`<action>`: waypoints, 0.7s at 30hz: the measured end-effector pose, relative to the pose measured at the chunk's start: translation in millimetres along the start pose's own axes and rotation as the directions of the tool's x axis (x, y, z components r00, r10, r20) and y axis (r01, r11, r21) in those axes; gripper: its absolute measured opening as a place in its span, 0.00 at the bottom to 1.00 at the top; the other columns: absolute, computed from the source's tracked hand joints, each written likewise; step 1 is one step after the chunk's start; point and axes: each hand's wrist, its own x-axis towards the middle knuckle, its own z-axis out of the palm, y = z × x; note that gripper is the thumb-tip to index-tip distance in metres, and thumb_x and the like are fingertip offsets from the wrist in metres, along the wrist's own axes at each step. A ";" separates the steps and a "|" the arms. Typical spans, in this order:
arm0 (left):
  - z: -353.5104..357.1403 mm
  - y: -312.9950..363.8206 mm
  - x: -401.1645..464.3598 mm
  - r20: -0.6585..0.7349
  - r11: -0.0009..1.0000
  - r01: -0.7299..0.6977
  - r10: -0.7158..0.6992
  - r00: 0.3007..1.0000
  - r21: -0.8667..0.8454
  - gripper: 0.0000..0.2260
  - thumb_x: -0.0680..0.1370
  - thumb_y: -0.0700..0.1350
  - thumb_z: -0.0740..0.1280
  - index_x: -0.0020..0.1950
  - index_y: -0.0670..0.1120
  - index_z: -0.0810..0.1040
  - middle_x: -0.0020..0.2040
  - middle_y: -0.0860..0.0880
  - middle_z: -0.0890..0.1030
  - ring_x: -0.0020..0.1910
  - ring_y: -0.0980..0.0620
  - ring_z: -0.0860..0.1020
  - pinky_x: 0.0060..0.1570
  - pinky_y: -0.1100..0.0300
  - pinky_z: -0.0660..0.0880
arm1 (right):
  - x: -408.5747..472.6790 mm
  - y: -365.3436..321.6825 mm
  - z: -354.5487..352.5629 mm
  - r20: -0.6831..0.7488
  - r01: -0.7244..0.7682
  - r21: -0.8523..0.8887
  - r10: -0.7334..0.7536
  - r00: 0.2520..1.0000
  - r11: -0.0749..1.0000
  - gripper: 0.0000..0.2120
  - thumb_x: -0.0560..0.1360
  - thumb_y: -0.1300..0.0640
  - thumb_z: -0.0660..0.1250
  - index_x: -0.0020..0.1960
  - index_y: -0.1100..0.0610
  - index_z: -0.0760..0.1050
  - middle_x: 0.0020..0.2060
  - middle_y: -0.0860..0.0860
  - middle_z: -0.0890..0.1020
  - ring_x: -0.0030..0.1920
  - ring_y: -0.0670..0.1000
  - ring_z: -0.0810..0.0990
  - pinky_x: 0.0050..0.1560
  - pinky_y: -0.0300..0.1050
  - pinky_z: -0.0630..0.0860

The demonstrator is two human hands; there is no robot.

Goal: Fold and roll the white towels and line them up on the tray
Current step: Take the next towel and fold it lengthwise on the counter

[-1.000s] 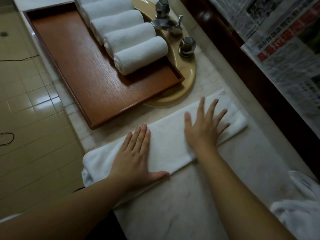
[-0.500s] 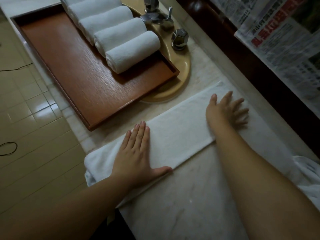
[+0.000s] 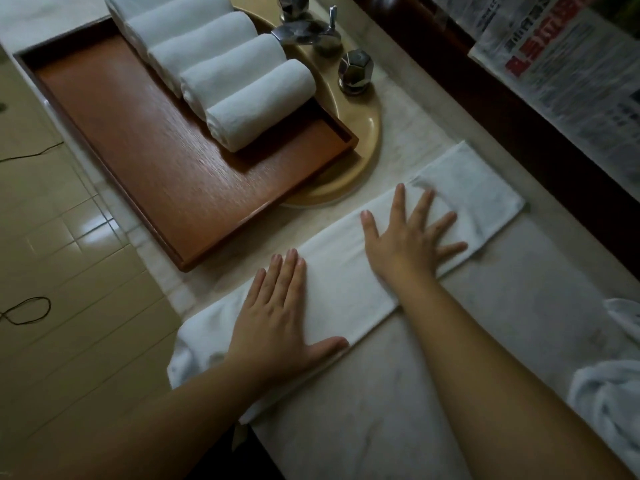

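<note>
- Head view is showing a folded white towel [image 3: 349,282] lying as a long strip across the marble surface [image 3: 381,410], just beside the wooden tray [image 3: 138,140].
- Left hand [image 3: 277,327] is pressing flat on the strip's near end, its grip fully spread, fingers straight, clasping nothing.
- Right hand [image 3: 408,240] is resting palm-down farther along the strip, fingers splayed wide, likewise holding nothing.
- Rolled towels [image 3: 221,67] are sitting side by side, touching, along the tray's far edge.
- Tray is lying partly over a beige basin [image 3: 367,140], beside chrome taps [image 3: 353,71].
- Loose white cloth [image 3: 609,393] is lying bunched at the right edge.
- Newspaper [image 3: 568,71] is covering the wall.
</note>
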 end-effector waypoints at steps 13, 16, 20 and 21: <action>12.5 -15.4 -12.8 -0.064 0.996 -0.054 0.059 0.996 0.072 0.52 0.75 0.80 0.55 0.86 0.44 0.50 0.86 0.44 0.49 0.85 0.45 0.46 0.82 0.45 0.48 | 80.0 50.0 -26.8 -0.011 -0.052 -0.026 0.052 0.999 0.998 0.44 0.71 0.18 0.34 0.82 0.36 0.38 0.84 0.47 0.41 0.80 0.70 0.38 0.68 0.85 0.40; 11.0 -13.5 -10.8 -0.048 0.997 -0.047 0.051 0.998 0.066 0.53 0.74 0.80 0.55 0.86 0.45 0.50 0.86 0.45 0.48 0.85 0.45 0.46 0.82 0.45 0.48 | 78.6 48.9 -26.6 0.002 -0.070 -0.036 0.070 0.998 0.997 0.43 0.72 0.19 0.34 0.82 0.37 0.37 0.84 0.47 0.40 0.80 0.70 0.37 0.68 0.85 0.40; 9.3 -12.4 -10.7 -0.030 0.998 -0.044 0.046 0.998 0.052 0.54 0.74 0.81 0.54 0.86 0.44 0.49 0.86 0.45 0.47 0.85 0.46 0.45 0.82 0.44 0.50 | 47.0 26.8 -32.1 -0.092 -0.036 0.061 0.041 0.995 0.997 0.39 0.79 0.28 0.39 0.84 0.45 0.37 0.84 0.51 0.40 0.81 0.67 0.37 0.73 0.80 0.42; 9.2 -12.7 -10.6 -0.032 0.998 -0.044 0.045 0.998 0.050 0.54 0.73 0.81 0.55 0.86 0.43 0.50 0.86 0.44 0.47 0.85 0.45 0.46 0.82 0.44 0.51 | 30.1 15.6 -30.6 -0.119 0.049 0.066 -0.041 0.992 0.997 0.38 0.80 0.29 0.40 0.84 0.46 0.37 0.84 0.51 0.40 0.82 0.66 0.37 0.75 0.78 0.42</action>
